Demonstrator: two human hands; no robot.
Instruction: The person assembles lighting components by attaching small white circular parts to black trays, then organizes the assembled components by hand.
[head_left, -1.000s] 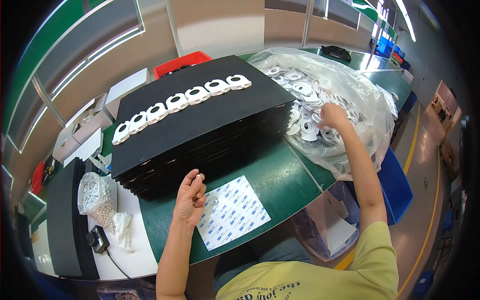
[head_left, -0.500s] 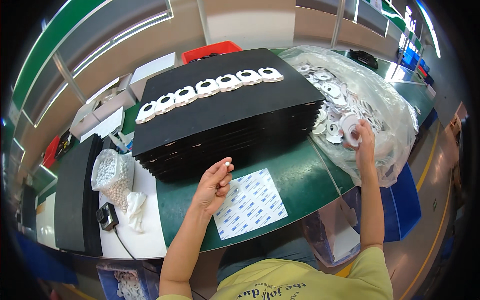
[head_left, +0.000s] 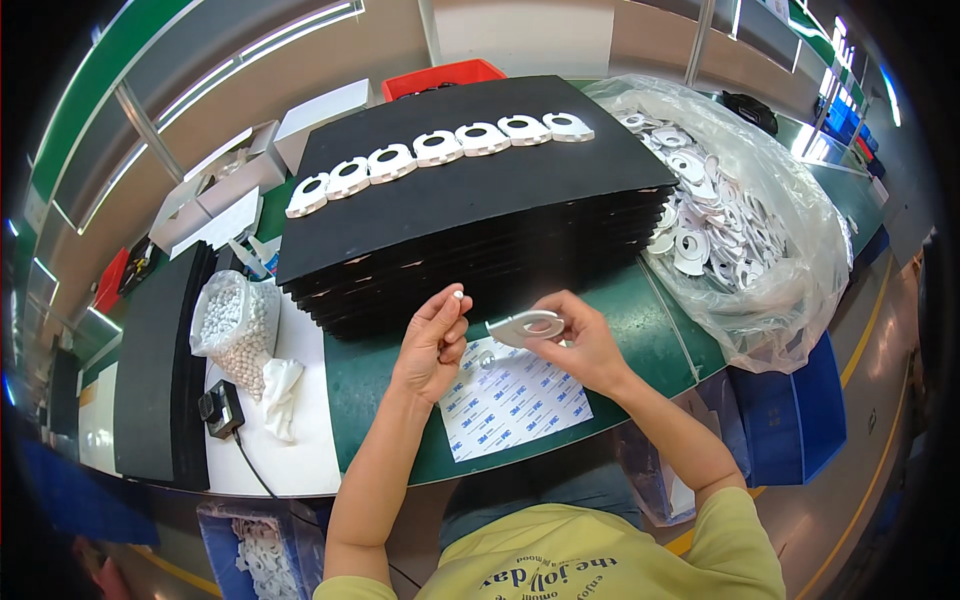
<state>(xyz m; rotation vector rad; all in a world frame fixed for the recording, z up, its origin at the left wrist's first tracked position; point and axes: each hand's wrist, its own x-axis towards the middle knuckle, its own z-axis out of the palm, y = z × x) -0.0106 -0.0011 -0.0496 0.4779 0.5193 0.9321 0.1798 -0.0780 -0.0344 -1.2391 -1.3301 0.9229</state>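
My right hand [head_left: 580, 345] holds a flat white plastic ring part [head_left: 527, 327] level in front of me, above the green mat. My left hand [head_left: 432, 345] is just left of it, pinching a small white round piece [head_left: 458, 296] between thumb and forefinger. Under both hands lies a white sheet of adhesive pads [head_left: 515, 398]. Behind the hands stands a stack of black foam trays [head_left: 470, 215]; a row of several white ring parts [head_left: 440, 150] lies along the top tray's far edge.
A clear plastic bag of white ring parts [head_left: 735, 215] lies at the right. A small bag of white beads [head_left: 232, 320] and a black corded device [head_left: 220, 410] sit at the left, beside black trays [head_left: 155, 370]. A red bin [head_left: 440, 75] and cardboard boxes [head_left: 230, 180] stand behind.
My right hand has come back from the bag at the right with one ring part and now holds it in front of me. My left hand has lifted off the adhesive sheet with a small white piece.
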